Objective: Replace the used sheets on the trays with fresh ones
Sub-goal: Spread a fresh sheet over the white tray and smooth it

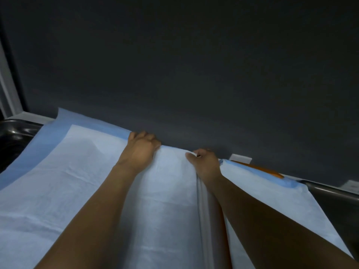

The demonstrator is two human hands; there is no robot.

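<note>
Left hand (142, 147), right hand (204, 161) grip sheet (77, 171) far edge. Best drawn evenly, taut, squared to tray (13, 131) left of left hand.

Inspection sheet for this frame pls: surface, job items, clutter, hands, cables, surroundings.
Surface: dark metal trays, mostly covered by sheets.
Job's things: left sheet, white with a blue border, spread flat; right sheet beside it.
Clutter: orange object at the right sheet's far edge; cannot tell what it is.
Hands: left hand grips the left sheet's far edge; right hand pinches the same edge further right.
Cables: nothing seen.
Surroundings: dark wall behind; white frame at left.
</note>
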